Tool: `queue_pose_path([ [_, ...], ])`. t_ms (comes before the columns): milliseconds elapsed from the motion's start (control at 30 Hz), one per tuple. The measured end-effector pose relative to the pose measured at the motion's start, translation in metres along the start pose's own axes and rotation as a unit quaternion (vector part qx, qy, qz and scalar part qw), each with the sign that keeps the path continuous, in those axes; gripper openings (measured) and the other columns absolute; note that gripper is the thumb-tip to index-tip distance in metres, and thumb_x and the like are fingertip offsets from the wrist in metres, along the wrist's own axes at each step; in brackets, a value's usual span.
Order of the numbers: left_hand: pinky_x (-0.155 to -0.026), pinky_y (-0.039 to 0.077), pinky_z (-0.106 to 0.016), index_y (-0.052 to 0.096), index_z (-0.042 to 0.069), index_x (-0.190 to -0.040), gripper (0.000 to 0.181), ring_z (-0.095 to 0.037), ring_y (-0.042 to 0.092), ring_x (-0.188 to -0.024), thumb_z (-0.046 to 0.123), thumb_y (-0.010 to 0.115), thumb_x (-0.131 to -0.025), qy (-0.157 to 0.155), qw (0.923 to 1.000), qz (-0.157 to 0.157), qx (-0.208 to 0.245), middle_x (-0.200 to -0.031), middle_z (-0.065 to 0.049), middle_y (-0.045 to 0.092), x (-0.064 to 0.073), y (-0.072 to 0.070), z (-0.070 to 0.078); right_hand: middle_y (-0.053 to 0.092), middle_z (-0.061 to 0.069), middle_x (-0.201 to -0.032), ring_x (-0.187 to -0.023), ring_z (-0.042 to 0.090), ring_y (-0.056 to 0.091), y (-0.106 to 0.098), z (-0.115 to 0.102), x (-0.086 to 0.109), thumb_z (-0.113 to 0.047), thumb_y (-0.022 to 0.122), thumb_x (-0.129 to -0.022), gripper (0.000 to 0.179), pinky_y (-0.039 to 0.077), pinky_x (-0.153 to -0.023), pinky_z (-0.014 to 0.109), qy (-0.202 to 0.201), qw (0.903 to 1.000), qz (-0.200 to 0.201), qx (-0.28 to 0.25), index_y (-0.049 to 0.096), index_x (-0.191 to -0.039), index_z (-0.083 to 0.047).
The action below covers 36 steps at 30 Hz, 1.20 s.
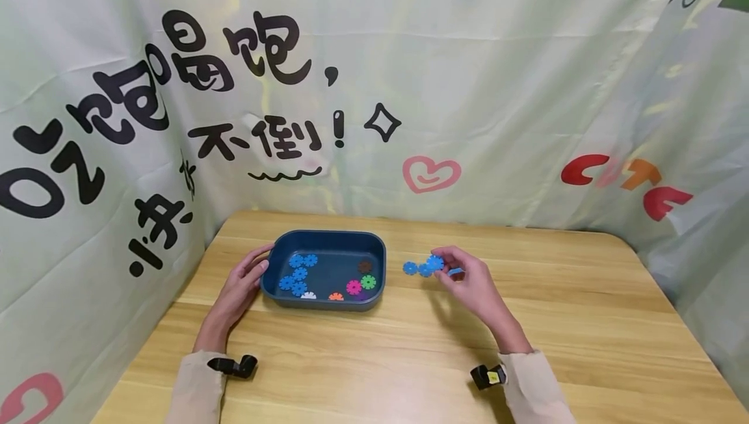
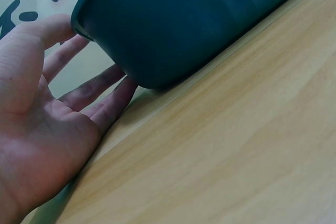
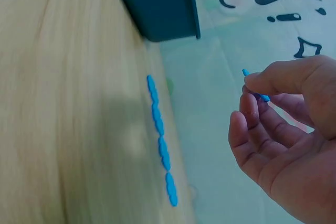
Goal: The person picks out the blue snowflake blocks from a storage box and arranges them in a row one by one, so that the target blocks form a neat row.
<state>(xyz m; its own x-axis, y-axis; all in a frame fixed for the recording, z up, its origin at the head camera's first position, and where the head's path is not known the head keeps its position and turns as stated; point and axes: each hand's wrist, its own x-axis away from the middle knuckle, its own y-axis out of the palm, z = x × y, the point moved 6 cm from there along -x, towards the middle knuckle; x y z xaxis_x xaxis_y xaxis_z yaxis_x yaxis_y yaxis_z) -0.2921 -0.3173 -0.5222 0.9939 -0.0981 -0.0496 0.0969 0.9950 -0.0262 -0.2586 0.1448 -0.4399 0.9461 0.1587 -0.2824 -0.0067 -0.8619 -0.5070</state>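
My right hand pinches a blue snowflake disc between thumb and fingertips, raised above the table. In the right wrist view the held disc shows mostly edge-on, partly hidden by the thumb. Below it, several blue discs lie flat on the tabletop in a line; the head view shows the row's left disc, while fingers cover part of the row. My left hand rests against the left end of a dark blue bin, thumb at the rim and fairly straight fingers touching the outer wall.
Inside the bin, several blue discs gather at the left. A pink disc, a green disc and a brown disc lie at the right. A printed curtain hangs behind the wooden table.
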Motion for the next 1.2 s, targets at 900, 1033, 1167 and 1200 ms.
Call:
queue_pose_path([
  [900,-0.099,0.047,-0.019,0.042,0.012,-0.157,0.054,-0.018,0.046,-0.132,0.032,0.054,-0.108,-0.002,1.0000,0.000,-0.005,-0.155,-0.014,0.039,0.000,-0.002,-0.001,0.066,0.017,-0.112,-0.097,0.027,0.061,-0.036,0.063,0.002,0.003,0.067,-0.095,0.038,0.054,-0.079,0.025,0.081,0.9959,0.015,0.038,0.063,-0.133,0.001],
  [1033,-0.098,0.048,-0.020,0.042,0.012,-0.157,0.054,-0.018,0.047,-0.131,0.031,0.055,-0.108,-0.002,1.0000,0.000,-0.004,-0.154,-0.014,0.040,0.000,-0.002,-0.001,0.067,0.018,-0.110,-0.096,0.027,0.062,-0.040,0.069,0.005,0.001,0.068,-0.096,0.037,0.053,-0.075,0.023,0.089,0.9947,0.014,0.048,0.063,-0.133,0.002],
  [1167,-0.098,0.048,-0.020,0.042,0.012,-0.157,0.054,-0.017,0.048,-0.130,0.031,0.055,-0.108,-0.003,1.0000,-0.001,-0.005,-0.154,-0.014,0.040,0.000,-0.002,-0.002,0.067,0.017,-0.106,-0.093,0.026,0.062,-0.042,0.073,0.008,0.001,0.068,-0.096,0.036,0.052,-0.075,0.021,0.096,0.9935,0.012,0.059,0.063,-0.131,0.004],
  [1200,-0.098,0.048,-0.020,0.042,0.012,-0.157,0.054,-0.018,0.047,-0.131,0.032,0.055,-0.108,-0.003,1.0000,-0.002,-0.005,-0.155,-0.013,0.040,-0.001,-0.002,-0.002,0.067,0.016,-0.105,-0.092,0.025,0.062,-0.043,0.075,0.009,0.001,0.068,-0.096,0.035,0.052,-0.074,0.021,0.099,0.9930,0.011,0.064,0.063,-0.130,0.005],
])
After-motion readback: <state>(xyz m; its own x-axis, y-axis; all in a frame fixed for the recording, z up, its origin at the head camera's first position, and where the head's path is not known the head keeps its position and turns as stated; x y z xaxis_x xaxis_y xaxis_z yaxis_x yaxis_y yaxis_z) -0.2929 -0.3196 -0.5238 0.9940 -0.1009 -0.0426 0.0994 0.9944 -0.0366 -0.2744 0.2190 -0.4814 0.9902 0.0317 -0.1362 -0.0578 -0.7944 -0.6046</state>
